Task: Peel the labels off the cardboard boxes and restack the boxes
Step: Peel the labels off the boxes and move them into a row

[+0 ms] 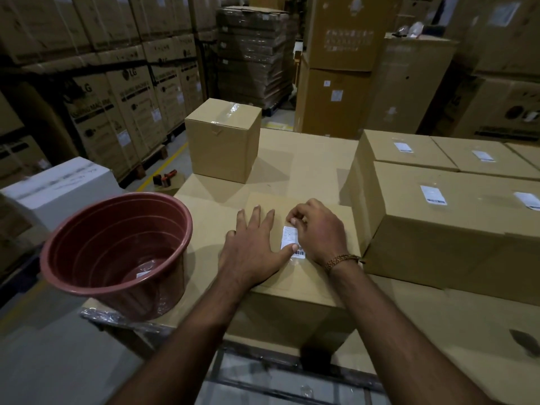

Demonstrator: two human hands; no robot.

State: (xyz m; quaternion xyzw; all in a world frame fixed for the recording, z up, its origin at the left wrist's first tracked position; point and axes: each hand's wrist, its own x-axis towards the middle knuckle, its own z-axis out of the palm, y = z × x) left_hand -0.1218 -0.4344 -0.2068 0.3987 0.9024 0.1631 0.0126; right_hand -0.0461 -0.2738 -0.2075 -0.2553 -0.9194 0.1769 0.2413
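Two hands on one box here: the left hand (253, 249) lies flat with fingers spread, thumb pressing the near end of the label (290, 240), while the right hand (316, 232) curls its fingertips onto the label's far end, seemingly picking at that edge, though whether a corner is lifted yet is hard to tell. The label sits on top of the near cardboard box (280, 285), right between the two hands, its long axis running away from the person, barcode end nearest. To my eye the clean way is to free one far corner fully, then draw it back low and slow along that long axis toward the pinning thumb, so the paper comes off whole. Left of the box stands a red bucket (117, 247) with what look like peeled scraps inside; stacked boxes (455, 229) to the right carry labels of their own, and a plain box (223, 140) stands on the counter (304, 162) beyond.
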